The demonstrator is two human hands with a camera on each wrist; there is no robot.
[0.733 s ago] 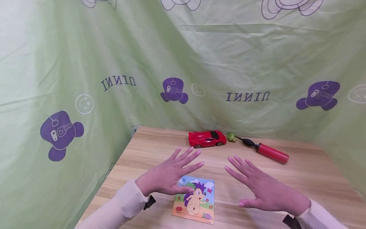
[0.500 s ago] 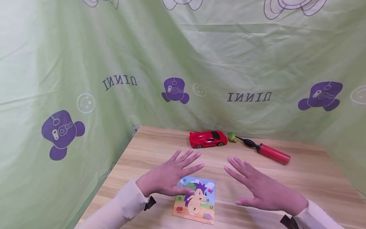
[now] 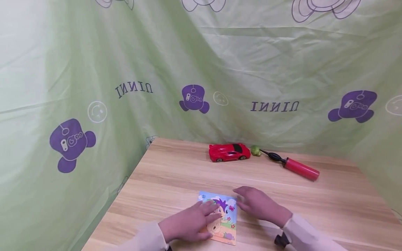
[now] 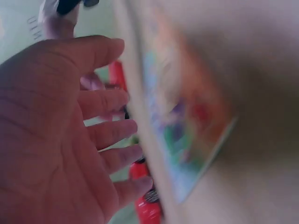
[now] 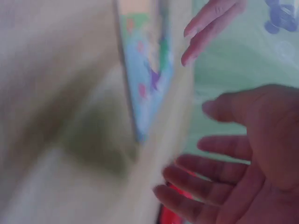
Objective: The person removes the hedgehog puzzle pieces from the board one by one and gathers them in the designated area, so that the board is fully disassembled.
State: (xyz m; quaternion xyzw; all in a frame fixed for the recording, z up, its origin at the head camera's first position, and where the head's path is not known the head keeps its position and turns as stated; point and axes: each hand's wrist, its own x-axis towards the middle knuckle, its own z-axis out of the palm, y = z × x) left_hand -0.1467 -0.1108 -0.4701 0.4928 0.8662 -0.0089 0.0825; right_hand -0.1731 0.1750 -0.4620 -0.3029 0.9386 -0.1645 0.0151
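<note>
A flat square puzzle board (image 3: 230, 228) printed with a purple-haired hedgehog lies near the front of the table. My left hand (image 3: 192, 222) is over its left half with fingers spread, hiding part of the picture. In the left wrist view the left palm (image 4: 60, 130) faces the puzzle board (image 4: 187, 116), and a gap shows between them. My right hand (image 3: 262, 205) is by the board's upper right edge; whether it touches the edge cannot be told. The right wrist view has the right fingers (image 5: 201, 184) extended and holding nothing.
At the back of the wooden table (image 3: 176, 167) stand a red toy car (image 3: 229, 152), a small green object (image 3: 255, 150) and a red hand pump (image 3: 300, 168) with a black nozzle. A green patterned cloth (image 3: 226, 62) hangs behind and at the sides.
Both hands have come down and nearer to the puzzle board, the right one moving left. The puzzle board, car and pump stay where they were; the head view has shifted slightly.
</note>
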